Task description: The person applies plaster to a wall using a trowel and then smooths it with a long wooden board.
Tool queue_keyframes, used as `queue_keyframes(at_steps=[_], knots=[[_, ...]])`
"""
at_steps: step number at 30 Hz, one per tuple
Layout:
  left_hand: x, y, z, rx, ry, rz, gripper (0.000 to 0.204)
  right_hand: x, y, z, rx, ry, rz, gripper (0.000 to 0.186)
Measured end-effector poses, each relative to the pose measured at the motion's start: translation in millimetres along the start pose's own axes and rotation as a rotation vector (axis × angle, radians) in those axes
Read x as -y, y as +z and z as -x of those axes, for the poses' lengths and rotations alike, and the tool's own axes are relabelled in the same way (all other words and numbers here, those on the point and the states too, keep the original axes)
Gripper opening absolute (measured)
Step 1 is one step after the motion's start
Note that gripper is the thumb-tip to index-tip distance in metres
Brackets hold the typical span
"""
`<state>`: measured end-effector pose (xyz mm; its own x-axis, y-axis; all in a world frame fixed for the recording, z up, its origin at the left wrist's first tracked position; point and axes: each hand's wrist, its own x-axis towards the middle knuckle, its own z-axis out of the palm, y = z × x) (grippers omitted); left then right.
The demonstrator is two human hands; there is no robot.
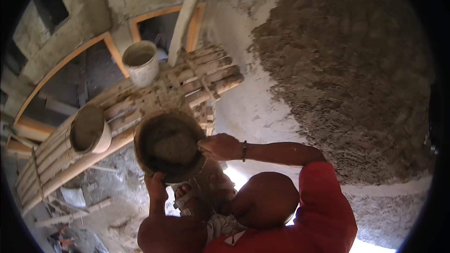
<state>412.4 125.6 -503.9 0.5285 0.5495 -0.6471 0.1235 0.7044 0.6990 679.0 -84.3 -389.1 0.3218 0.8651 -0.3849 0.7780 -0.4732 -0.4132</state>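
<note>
A round, dark pan (141,147) with grey-brown mortar (174,147) in its bottom is in front of my knees. My left hand (157,185) grips its near rim, with the fingers partly hidden by the pan. At the right side of the rim, my right hand (221,146) is closed, a dark bracelet on its wrist. Beyond the pan, a pale bucket (143,72) stands upright on the pole platform, its inside coated with mortar. Farther left, a second pale bucket (104,140) holds grey-brown mortar.
Lashed wooden poles (51,164) form the scaffold under me, with the floor well below on the left. A slanting post (190,14) rises beside the far bucket. Orange-brown wooden frames (70,63) line the wall openings. Rough wet plaster (347,75) covers the wall on the right.
</note>
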Motion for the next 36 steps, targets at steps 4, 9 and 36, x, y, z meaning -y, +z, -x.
queue_keyframes(at_steps=[4,9,36], knots=[[-21.6,3.0,10.4,0.009,0.082,0.070,0.044,50.5,-37.3,-17.3,0.078,-0.046,-0.057,0.044],[-22.1,5.8,16.3,0.077,-0.001,0.082,0.056,42.9,-117.3,59.7,-0.208,-0.074,-0.217,0.043],[15.5,-74.3,-43.4,-0.078,-0.119,0.010,0.058,-111.1,-218.3,169.8,-0.799,0.698,-0.063,0.043]])
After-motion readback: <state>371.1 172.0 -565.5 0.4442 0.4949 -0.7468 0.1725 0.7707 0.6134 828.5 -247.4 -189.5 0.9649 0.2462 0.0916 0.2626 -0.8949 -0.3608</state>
